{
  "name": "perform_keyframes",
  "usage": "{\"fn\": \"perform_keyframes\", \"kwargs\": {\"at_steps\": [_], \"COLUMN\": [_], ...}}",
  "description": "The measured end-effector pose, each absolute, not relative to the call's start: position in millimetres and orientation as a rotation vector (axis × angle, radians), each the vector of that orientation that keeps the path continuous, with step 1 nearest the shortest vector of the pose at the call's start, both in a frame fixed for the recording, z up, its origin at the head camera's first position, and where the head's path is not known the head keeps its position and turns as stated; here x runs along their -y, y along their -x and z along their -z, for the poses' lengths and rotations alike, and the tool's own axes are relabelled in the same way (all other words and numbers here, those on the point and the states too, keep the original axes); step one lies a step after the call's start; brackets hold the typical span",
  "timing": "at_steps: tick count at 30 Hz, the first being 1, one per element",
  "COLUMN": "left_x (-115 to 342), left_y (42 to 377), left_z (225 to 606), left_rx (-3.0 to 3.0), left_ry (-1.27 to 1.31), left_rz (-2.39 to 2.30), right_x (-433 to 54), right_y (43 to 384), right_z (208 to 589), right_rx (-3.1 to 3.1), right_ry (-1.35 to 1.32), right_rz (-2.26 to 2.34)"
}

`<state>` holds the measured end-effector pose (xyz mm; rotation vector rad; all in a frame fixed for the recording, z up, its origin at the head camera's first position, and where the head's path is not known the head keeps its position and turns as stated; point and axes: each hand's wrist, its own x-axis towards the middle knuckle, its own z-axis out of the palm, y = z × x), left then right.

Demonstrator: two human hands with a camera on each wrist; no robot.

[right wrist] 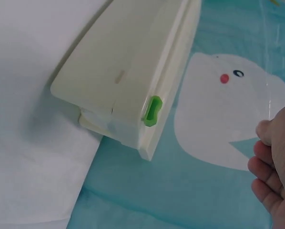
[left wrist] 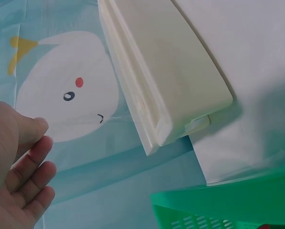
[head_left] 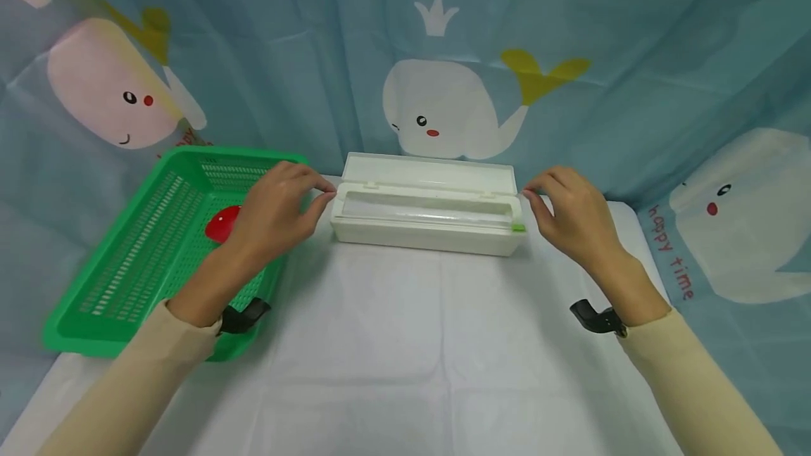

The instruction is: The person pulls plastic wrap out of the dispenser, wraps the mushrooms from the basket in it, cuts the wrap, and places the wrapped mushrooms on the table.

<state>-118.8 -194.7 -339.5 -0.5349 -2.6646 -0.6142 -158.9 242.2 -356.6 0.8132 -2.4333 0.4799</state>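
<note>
A white cling film dispenser box [head_left: 426,234] stands at the back of the table with its lid [head_left: 431,173] raised. Inside its long opening lies a roll of cling film [head_left: 424,210], and a small green slide cutter [head_left: 518,228] sits at the right end. My left hand [head_left: 279,206] is by the box's left end, thumb and index fingertip pinched together. At the right end my right hand [head_left: 570,210] pinches likewise. Faint shiny lines of clear film [right wrist: 269,90] run up from the right fingertips in the right wrist view; the film is hard to see.
On the left, a green plastic basket [head_left: 127,329] holds a red object [head_left: 223,224], partly hidden by my left forearm. A white cloth [head_left: 405,343] covers the table. Behind hangs a blue curtain [head_left: 285,76] printed with whales.
</note>
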Motion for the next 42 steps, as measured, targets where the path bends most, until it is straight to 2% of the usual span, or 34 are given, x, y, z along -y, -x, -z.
{"fn": "perform_keyframes", "kwargs": {"at_steps": [14, 42], "left_x": [194.4, 193.5], "left_y": [116.4, 113.3], "left_z": [338.7, 330.7], "left_rx": [2.616, 2.587], "left_ry": [0.522, 0.555], "left_rz": [0.595, 0.630], "right_x": [-238.0, -236.0], "right_y": [166.6, 157.7], "right_z": [350.7, 339.0], "right_rx": [2.394, 2.382], "right_ry": [-0.778, -0.771], "right_rz": [-0.455, -0.490]}}
